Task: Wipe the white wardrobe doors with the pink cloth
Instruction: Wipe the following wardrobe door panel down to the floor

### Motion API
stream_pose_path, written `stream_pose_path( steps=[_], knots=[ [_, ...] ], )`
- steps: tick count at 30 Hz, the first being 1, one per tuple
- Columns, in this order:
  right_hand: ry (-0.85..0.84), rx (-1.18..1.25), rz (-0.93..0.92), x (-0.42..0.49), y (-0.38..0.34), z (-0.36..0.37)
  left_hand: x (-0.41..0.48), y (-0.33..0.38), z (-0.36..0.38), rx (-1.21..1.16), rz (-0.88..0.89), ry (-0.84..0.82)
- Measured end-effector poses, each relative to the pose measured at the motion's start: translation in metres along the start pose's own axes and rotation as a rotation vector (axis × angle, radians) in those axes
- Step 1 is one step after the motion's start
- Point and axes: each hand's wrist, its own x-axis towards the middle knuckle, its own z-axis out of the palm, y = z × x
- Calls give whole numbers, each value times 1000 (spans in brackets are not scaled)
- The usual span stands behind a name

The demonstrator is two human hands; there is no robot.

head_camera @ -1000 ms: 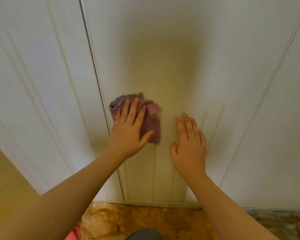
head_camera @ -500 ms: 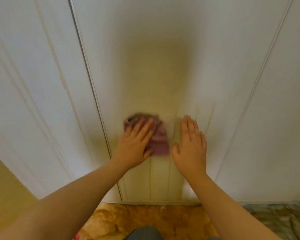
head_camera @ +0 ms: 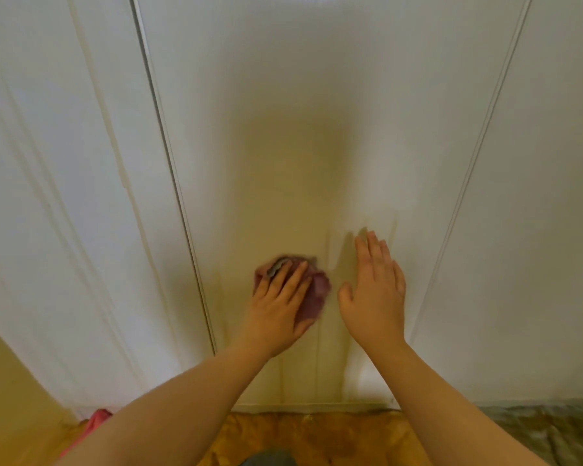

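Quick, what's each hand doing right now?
Left hand: open, straight fingers pressing the pink cloth on the wardrobe door.
Right hand: open, flat on the door, holding nothing.

Soft, dim warm light; a broad shadow darkens the middle wardrobe door [head_camera: 283, 146]. The pink cloth [head_camera: 312, 290] is motion-blurred, and straight lines bow at the edges.

The left hand [head_camera: 276, 314] covers most of the blurred pink cloth [head_camera: 317, 290]. The wardrobe doors [head_camera: 283, 129] run off the frame's top. A grey shape [head_camera: 266, 458] at bottom centre is cut off.
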Motion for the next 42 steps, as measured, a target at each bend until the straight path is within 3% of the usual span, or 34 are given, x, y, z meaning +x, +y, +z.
stream_pose_path(
  steps=[5,9,12,16,17,22,27,33,35,39,42],
  knots=[
    [0,6,71,0,14,-9,83,11,-39,-18,-122,119],
    [0,-1,100,-11,22,-14,38,13,-6,81,197,-32],
    [-14,6,148,-12,26,-18,37,7,-2,141,288,-20],
    [-25,76,148,-12,19,-12,98,3,-41,99,31,100],
    [-26,85,151,-13,19,-12,99,1,-42,92,38,93],
    [0,66,211,-9,34,-22,40,-8,-10,195,427,-69],
    [20,85,232,-6,35,-21,101,-2,-42,134,154,107],
    [-30,27,233,-6,41,-23,59,18,-1,162,491,-79],
    [-19,24,238,-2,44,-26,79,17,-15,179,447,21],
    [-14,15,232,3,49,-25,125,16,-47,103,178,179],
    [-28,8,248,5,53,-24,106,27,-23,128,380,64]
  ],
)
